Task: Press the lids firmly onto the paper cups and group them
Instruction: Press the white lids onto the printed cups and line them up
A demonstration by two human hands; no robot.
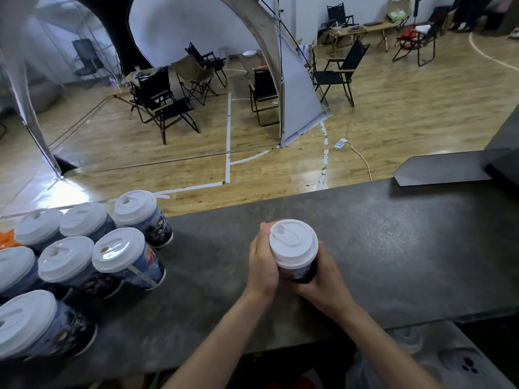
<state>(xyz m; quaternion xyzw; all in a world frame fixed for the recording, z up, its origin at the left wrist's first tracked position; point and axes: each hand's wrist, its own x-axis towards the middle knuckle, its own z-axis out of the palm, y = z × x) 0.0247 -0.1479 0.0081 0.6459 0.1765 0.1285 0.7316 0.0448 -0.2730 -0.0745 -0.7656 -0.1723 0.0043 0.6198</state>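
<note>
Both hands — left hand and right hand — wrap a lidded paper cup at the dark counter centre, well apart from the grouped lidded cups at left.

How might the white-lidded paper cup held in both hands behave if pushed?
Tall and tapering downward, the white-lidded paper cup probably tips if pushed high. Its paper wall likely dents if the left hand and right hand squeeze.

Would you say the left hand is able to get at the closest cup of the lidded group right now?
Probably yes, once freed: the left hand grips the cup in the middle with the right hand, yet only bare counter lies between it and that grouped cup.
</note>
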